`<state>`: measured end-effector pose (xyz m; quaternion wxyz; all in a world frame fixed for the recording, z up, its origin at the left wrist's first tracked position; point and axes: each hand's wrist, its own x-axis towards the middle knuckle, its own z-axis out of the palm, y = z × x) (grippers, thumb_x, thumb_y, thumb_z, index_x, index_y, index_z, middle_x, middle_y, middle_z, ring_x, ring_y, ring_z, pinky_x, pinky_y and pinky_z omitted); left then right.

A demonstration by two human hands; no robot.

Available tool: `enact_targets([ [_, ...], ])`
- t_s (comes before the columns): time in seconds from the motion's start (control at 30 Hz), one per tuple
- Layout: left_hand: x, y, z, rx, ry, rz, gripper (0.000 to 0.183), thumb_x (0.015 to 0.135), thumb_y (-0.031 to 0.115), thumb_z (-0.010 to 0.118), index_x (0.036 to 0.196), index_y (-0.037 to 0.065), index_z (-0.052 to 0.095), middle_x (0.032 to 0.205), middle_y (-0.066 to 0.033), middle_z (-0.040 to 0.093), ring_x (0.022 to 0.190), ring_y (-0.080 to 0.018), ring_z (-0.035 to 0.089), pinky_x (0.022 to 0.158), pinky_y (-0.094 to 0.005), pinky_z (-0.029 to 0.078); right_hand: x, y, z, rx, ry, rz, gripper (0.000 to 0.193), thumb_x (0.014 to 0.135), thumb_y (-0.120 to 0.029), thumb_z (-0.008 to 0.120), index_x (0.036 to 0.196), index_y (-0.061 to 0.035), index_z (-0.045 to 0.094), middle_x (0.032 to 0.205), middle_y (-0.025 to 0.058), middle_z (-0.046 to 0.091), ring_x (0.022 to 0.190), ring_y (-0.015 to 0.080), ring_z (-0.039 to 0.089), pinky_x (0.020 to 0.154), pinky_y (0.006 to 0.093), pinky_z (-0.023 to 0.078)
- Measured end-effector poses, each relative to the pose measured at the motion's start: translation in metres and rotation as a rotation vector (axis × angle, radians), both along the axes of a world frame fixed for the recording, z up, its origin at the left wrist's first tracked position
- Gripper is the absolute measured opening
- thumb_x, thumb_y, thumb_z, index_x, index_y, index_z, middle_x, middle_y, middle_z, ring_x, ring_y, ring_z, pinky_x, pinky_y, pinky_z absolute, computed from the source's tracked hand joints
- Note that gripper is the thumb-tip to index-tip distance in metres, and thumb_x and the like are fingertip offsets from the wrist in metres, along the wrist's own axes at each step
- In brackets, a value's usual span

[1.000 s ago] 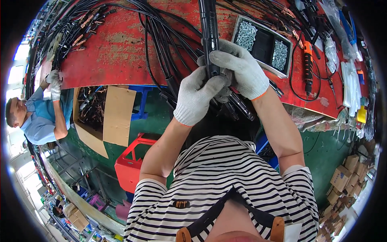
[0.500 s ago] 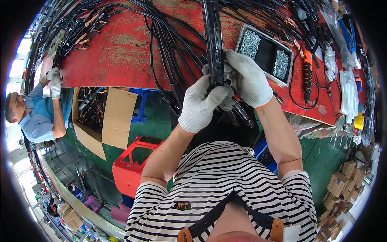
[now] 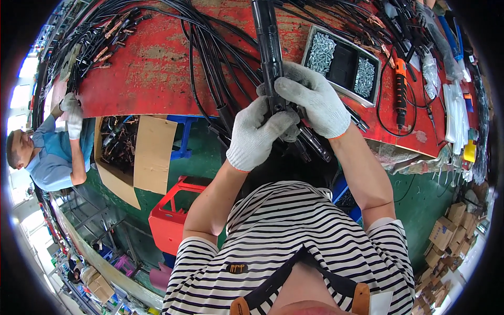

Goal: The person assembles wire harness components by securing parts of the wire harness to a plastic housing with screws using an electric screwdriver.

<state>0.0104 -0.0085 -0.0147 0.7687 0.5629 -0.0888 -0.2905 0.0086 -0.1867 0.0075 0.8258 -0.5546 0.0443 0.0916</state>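
Note:
Near the table's front edge, a long black tubular part [image 3: 269, 47], ridged and with small holes along its side, stands between my hands and runs away toward the table's far side. My left hand [image 3: 256, 131], in a white knit glove, is closed round its near end. With the thumb across its face, my right hand [image 3: 317, 100], gloved too, grips the part just above. The fingers behind it are partly hidden. More black tubular pieces [image 3: 315, 144] with holes hang just below my hands, over my lap.
Black cables [image 3: 210, 68] lie left of my hands on the red table [image 3: 152, 73]. To the right are a divided tray [image 3: 344, 77] of screws and an orange-black power screwdriver [image 3: 401, 94]. A red stool [image 3: 168, 223] and a cardboard box [image 3: 152, 152] stand left; a co-worker [image 3: 50, 157] works beyond.
The tubular part has shifted slightly left and tilted. My right thumb has come across its face, and both hands have moved a little left with it.

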Motion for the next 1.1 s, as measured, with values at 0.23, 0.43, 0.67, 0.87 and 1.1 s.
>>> enact_targets([
  [0.23, -0.002, -0.006, -0.012, 0.003, -0.051, -0.029, 0.05, 0.102, 0.039, 0.072, 0.121, -0.006, 0.063, 0.1, -0.0098, 0.073, 0.082, -0.017, 0.071, 0.074, -0.0304, 0.058, -0.003, -0.007, 0.008, -0.154, 0.003, -0.004, 0.046, 0.099, -0.026, 0.074, 0.132, 0.0043, 0.065, 0.104, 0.0065, 0.072, 0.092, 0.0103, 0.065, 0.081, 0.0282, 0.056],
  [0.43, 0.0, 0.0, -0.01, 0.043, -0.093, -0.027, 0.033, 0.108, 0.024, 0.058, 0.122, -0.006, 0.06, 0.089, -0.0097, 0.069, 0.073, -0.0177, 0.067, 0.065, -0.0302, 0.054, -0.008, -0.012, -0.005, -0.59, -0.194, -0.088, 0.059, 0.1, -0.031, 0.07, 0.146, 0.0021, 0.055, 0.113, 0.0123, 0.074, 0.107, 0.0208, 0.07, 0.096, 0.0353, 0.054],
  [0.67, -0.006, -0.002, 0.0, 0.06, 0.139, 0.034, 0.034, 0.103, 0.019, 0.062, 0.128, -0.005, 0.061, 0.093, -0.0118, 0.072, 0.071, -0.0174, 0.07, 0.064, -0.0305, 0.057, -0.021, -0.187, -0.001, -1.292, -0.027, -0.422, 0.033, 0.098, -0.022, 0.071, 0.122, 0.0003, 0.073, 0.108, 0.0119, 0.078, 0.103, 0.0164, 0.073, 0.092, 0.0315, 0.056],
  [0.87, -0.006, -0.008, 0.002, 0.058, 0.17, 0.019, 0.035, 0.102, 0.021, 0.064, 0.126, -0.004, 0.062, 0.093, -0.0116, 0.072, 0.071, -0.0175, 0.07, 0.064, -0.031, 0.057, -0.032, -0.195, -0.021, -1.366, 0.09, -0.195, 0.034, 0.094, -0.025, 0.074, 0.123, -0.0067, 0.075, 0.109, 0.0124, 0.077, 0.099, 0.0236, 0.074, 0.089, 0.0343, 0.057],
  [1.1, -0.009, -0.015, 0.008, 0.082, 0.187, 0.031, 0.035, 0.101, 0.022, 0.065, 0.124, -0.005, 0.064, 0.093, -0.0118, 0.072, 0.072, -0.0178, 0.07, 0.064, -0.0308, 0.056, 0.03, -0.148, -0.047, -1.818, -0.306, -0.082, 0.031, 0.095, -0.034, 0.065, 0.115, -0.0128, 0.076, 0.113, 0.0114, 0.071, 0.108, 0.0332, 0.069, 0.1, 0.0459, 0.054],
])
